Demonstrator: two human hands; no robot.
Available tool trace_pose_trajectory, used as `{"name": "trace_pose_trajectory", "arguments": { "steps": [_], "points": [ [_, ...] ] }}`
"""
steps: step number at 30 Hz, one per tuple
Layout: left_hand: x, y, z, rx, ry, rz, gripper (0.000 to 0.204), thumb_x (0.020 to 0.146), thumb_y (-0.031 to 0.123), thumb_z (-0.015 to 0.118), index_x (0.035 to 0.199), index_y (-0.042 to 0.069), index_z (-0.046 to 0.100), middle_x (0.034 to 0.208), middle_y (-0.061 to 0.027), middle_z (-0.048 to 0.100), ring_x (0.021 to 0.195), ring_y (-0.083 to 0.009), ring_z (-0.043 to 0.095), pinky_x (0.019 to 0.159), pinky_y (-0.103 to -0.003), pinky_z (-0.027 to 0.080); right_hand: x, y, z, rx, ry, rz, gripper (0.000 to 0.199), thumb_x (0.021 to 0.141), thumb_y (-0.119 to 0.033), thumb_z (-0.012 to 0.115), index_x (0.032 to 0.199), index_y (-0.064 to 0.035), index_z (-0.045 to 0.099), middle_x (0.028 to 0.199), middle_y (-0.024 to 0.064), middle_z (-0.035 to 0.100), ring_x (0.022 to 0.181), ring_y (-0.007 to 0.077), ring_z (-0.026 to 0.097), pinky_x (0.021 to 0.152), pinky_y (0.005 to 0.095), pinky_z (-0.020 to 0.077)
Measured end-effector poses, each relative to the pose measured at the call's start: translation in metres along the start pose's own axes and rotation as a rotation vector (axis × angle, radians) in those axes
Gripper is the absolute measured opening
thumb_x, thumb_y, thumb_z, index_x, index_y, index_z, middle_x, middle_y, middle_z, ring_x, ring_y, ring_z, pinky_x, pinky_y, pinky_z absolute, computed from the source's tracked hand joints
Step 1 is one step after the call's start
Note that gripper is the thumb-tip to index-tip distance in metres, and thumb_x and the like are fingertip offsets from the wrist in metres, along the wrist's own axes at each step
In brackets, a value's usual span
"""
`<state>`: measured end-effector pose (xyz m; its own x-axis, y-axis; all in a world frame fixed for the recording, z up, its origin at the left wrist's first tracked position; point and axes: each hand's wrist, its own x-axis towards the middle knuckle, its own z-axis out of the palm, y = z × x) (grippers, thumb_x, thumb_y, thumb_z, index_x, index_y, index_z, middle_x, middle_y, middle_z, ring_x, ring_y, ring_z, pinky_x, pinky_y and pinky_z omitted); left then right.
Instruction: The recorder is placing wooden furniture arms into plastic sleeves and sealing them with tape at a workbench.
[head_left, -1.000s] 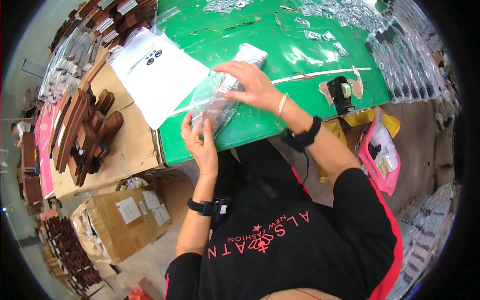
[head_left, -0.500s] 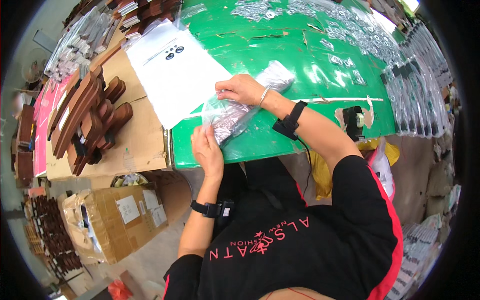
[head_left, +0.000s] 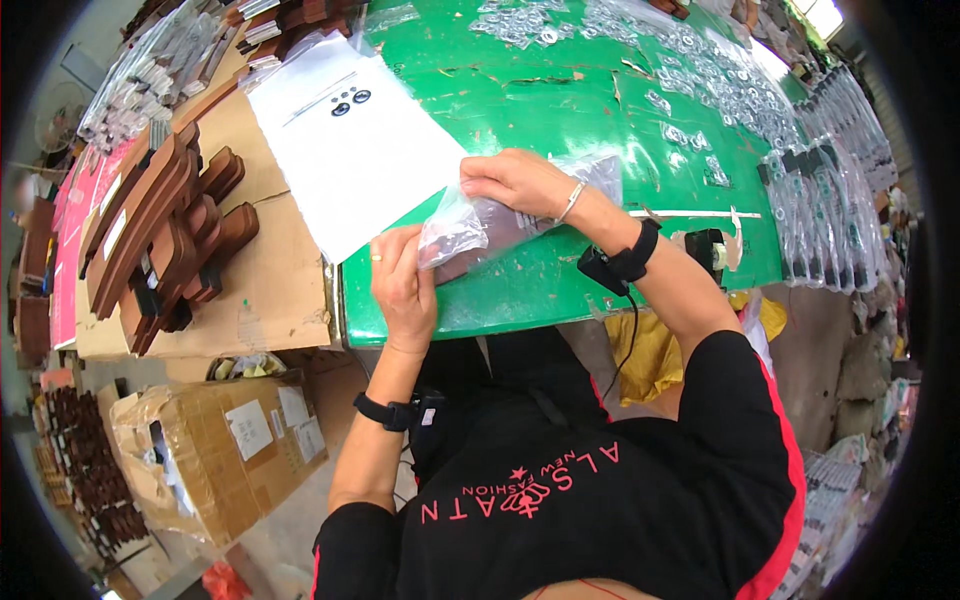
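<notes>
A clear plastic bag (head_left: 498,232) lies along the near edge of the green tabletop, with a flat brownish piece showing through it. My left hand (head_left: 404,292) has its fingers closed on the bag's left end, beside the crumpled opening. Above it, my right hand (head_left: 520,186) pinches the bag's upper edge, thumb against bent fingers. The bag's far right end stretches out beyond my right wrist. Up and to the left of the bag is a white sheet (head_left: 350,150) with small black round marks or parts on it.
Dark brown curved wooden pieces (head_left: 160,235) are stacked on cardboard at the left. Small clear packets (head_left: 735,85) cover the table's far right, near long bagged parts (head_left: 825,220). A black tape dispenser (head_left: 706,250) sits by the right edge. An open carton (head_left: 220,450) stands below left.
The bag has shifted right and flattened out, its right end reaching further. My right hand has moved right with it, while my left has gone slightly left and up.
</notes>
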<state>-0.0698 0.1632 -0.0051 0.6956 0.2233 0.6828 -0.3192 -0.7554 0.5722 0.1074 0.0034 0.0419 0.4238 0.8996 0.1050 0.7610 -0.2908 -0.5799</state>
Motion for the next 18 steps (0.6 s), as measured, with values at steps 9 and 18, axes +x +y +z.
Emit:
{"name": "trace_pose_trajectory", "arguments": {
  "steps": [9,18],
  "points": [
    [-0.008,0.009,0.021,0.124,-0.054,-0.258,0.038,0.093,0.011,0.056,0.130,0.010,0.063,0.138,-0.0149,0.053,0.119,-0.0264,0.054,0.100,-0.035,0.042,-0.016,-0.007,0.036,-0.289,0.525,-0.110,0.017,0.085,-0.021,0.069,0.079,-0.0062,0.062,0.078,0.0093,0.062,0.075,0.0293,0.062,0.066,0.0402,0.0489],
    [-0.012,-0.013,0.045,-0.617,0.277,-0.690,0.033,0.102,0.017,0.046,0.118,-0.003,0.067,0.109,-0.0097,0.067,0.097,-0.0147,0.057,0.089,-0.030,0.044,-0.023,-0.017,0.035,-0.288,0.478,-0.054,0.019,0.083,-0.025,0.072,0.084,-0.0077,0.065,0.081,0.0074,0.065,0.077,0.0256,0.064,0.069,0.0367,0.0496]
  ]
}}
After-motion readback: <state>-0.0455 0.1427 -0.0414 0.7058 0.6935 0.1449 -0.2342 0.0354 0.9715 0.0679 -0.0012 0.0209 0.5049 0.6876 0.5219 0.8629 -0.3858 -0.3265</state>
